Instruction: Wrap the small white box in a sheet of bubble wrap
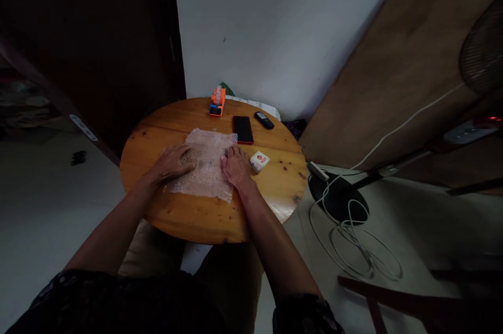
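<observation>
A sheet of bubble wrap (208,163) lies spread on the round wooden table (188,221). My left hand (175,161) rests on its left side, fingers stretched toward the middle. On the right edge of the sheet lies my right hand (236,167), its fingers laid out flat and pointing away from me. Just right of that hand sits a small white box with a red mark (260,161). Beyond the sheet is a dark flat tablet-like object with a red edge (242,129).
An orange tape dispenser (218,102) stands at the table's far edge, and a black mobile phone (264,120) lies at the far right. A white wall (275,35) rises behind. On the floor to the right are a fan base (338,200) and a loose white cable (371,255).
</observation>
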A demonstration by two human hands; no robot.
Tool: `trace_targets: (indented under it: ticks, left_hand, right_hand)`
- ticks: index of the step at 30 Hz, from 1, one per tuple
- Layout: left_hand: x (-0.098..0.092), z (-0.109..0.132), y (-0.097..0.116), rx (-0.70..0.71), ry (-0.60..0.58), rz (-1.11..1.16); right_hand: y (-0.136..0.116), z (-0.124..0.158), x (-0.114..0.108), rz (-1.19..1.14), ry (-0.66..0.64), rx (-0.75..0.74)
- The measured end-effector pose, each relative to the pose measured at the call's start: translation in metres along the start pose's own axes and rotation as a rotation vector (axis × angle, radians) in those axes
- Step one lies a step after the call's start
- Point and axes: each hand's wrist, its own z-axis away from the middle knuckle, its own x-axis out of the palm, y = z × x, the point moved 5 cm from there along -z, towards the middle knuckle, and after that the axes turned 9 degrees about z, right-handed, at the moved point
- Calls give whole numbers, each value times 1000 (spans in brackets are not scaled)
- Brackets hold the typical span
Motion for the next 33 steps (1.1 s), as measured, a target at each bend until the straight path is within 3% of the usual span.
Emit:
trace_targets:
  ticks: [14, 21, 26, 29, 33]
  left_hand:
    - [0, -4, -13, -11, 80, 14]
    - [-1, -7, -17, 54, 170, 86]
    - [1, -8, -16, 96, 212, 137]
    - [1, -9, -12, 137, 199, 137]
    - [2, -7, -1, 194, 152, 119]
  right_hand:
    - [0, 0, -6, -21, 23, -28]
    - [-1, 0, -28, -102, 216, -107]
    - [39, 13, -49, -153, 327, 124]
    - [70, 27, -41, -138, 206, 270]
    - [95, 42, -29, -180, 106, 356]
